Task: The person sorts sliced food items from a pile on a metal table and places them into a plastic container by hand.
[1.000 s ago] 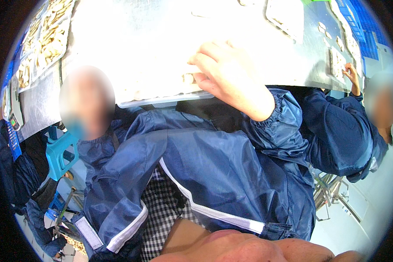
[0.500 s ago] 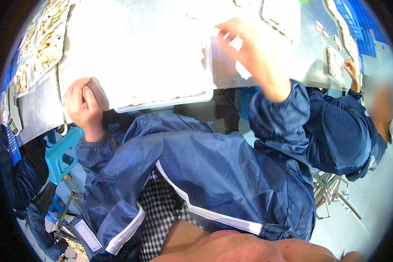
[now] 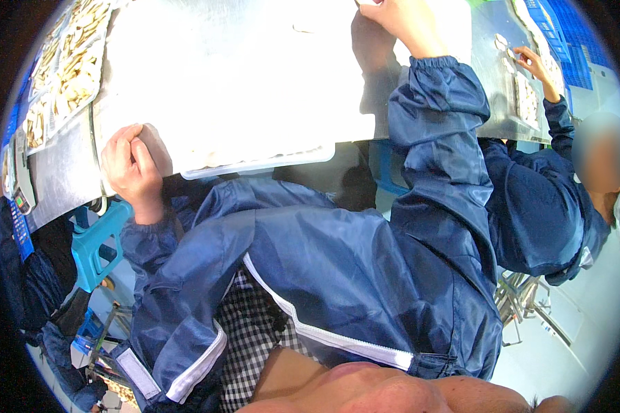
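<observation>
My left hand [image 3: 129, 165] rests at the table's near edge, fingers curled in and thumb over them; what lies inside, if anything, is hidden. Beside it, a shallow white tray [image 3: 262, 164] overhangs the near edge; glare washes out most of its contents. My right hand [image 3: 406, 20] reaches over the bright tabletop at the upper edge of the view. Its thumb and fingers come together as a pinch, partly cut off, and anything in them is too small to name. A small pale slice [image 3: 304, 29] lies to its left.
Trays of pale yellowish slices [image 3: 76, 79] stand at the far left. On the right, a co-worker's hand [image 3: 530, 63] is near small pale pieces [image 3: 501, 43] and a filled tray [image 3: 527, 100]. Blue crates [image 3: 565, 41] stand beyond. A teal stool [image 3: 93, 248] is below left.
My right hand has moved farther away across the table, its fingers drawing together. My left hand stays put. The co-worker's hand has moved up and left toward the pale pieces.
</observation>
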Demonstrator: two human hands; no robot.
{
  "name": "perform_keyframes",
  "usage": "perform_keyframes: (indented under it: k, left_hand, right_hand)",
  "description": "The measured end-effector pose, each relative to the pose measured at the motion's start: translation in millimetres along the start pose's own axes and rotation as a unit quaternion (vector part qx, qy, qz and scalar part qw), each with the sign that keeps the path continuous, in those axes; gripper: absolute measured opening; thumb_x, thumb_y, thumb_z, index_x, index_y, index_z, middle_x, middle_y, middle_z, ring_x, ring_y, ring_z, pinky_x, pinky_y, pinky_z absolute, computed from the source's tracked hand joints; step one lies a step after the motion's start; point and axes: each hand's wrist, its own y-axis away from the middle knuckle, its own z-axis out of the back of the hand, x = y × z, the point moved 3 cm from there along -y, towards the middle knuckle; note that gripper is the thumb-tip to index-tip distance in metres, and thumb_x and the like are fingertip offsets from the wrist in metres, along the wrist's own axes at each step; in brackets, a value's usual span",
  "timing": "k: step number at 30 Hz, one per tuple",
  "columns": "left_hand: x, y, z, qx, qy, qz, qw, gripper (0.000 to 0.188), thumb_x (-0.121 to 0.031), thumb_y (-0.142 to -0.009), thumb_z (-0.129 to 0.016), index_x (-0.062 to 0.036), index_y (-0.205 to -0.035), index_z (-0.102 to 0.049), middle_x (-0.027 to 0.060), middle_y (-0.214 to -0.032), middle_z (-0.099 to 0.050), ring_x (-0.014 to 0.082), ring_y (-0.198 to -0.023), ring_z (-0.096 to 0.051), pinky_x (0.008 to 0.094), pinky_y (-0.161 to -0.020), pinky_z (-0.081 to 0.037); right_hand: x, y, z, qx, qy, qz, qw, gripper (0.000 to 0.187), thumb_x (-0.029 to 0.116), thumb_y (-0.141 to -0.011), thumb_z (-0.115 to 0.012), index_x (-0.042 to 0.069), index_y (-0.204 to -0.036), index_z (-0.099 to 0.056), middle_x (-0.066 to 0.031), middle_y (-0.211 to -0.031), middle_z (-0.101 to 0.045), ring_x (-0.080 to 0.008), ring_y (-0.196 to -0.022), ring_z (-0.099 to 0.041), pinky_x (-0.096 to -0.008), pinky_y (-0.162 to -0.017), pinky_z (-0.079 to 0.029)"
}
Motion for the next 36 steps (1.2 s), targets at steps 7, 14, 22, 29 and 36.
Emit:
perform_keyframes:
  k: [7, 14, 22, 29, 36]
  left_hand:
    - [21.9, 26.6, -8.1, 0.084, -0.300, -0.149, 0.938, 0.035, -0.023, -0.093, -0.066, -0.0021, -0.122, -0.067, 0.0173, -0.113, -0.068, 0.0332, -0.103, -0.067, 0.0442, -0.091, -0.054]
    - [31.3, 27.5, -13.7, 0.037, -0.220, -0.175, 0.959, 0.038, -0.024, -0.092, -0.067, -0.0007, -0.122, -0.066, 0.0165, -0.105, -0.068, 0.0297, -0.094, -0.067, 0.0417, -0.084, -0.055]
    - [17.7, 22.1, -11.4, 0.005, -0.251, -0.192, 0.949, 0.033, -0.019, -0.092, -0.069, -0.0046, -0.122, -0.067, 0.0144, -0.106, -0.068, 0.0323, -0.094, -0.067, 0.0437, -0.083, -0.055]
    - [14.2, 8.3, 4.6, -0.002, -0.268, -0.191, 0.944, 0.023, -0.022, -0.091, -0.071, -0.0077, -0.109, -0.068, 0.0120, -0.097, -0.066, 0.0301, -0.084, -0.066, 0.0436, -0.072, -0.054]
    - [-10.1, -8.2, 5.8, -0.023, -0.227, -0.185, 0.956, 0.013, -0.022, -0.090, -0.072, -0.0112, -0.097, -0.068, 0.0072, -0.082, -0.062, 0.0267, -0.074, -0.063, 0.0403, -0.063, -0.052]
  right_hand:
    - [-16.8, 7.4, 20.5, -0.037, -0.089, -0.023, 0.995, 0.030, 0.028, -0.090, -0.063, -0.001, -0.088, -0.071, -0.0215, -0.076, -0.068, -0.0408, -0.078, -0.068, -0.0517, -0.075, -0.054]
    - [-7.1, 1.7, -4.5, -0.016, 0.087, -0.006, 0.996, 0.022, 0.022, -0.089, -0.061, 0.003, -0.087, -0.071, -0.0185, -0.092, -0.069, -0.0374, -0.086, -0.069, -0.0509, -0.074, -0.054]
    - [5.4, 6.5, 2.5, 0.004, -0.027, -0.022, 0.999, 0.037, 0.031, -0.085, -0.069, 0.001, -0.107, -0.067, -0.0225, -0.103, -0.069, -0.0421, -0.097, -0.066, -0.0517, -0.083, -0.054]
    - [80.4, 63.7, 74.2, 0.056, -0.194, 0.094, 0.975, 0.030, 0.016, -0.085, -0.075, 0.003, -0.111, -0.069, -0.0096, -0.094, -0.071, -0.0226, -0.087, -0.070, -0.0335, -0.081, -0.055]
    - [149.6, 128.1, 109.3, 0.085, -0.251, 0.186, 0.946, 0.026, 0.009, -0.078, -0.072, 0.005, -0.101, -0.062, -0.0116, -0.096, -0.060, -0.0322, -0.094, -0.062, -0.0407, -0.083, -0.051]
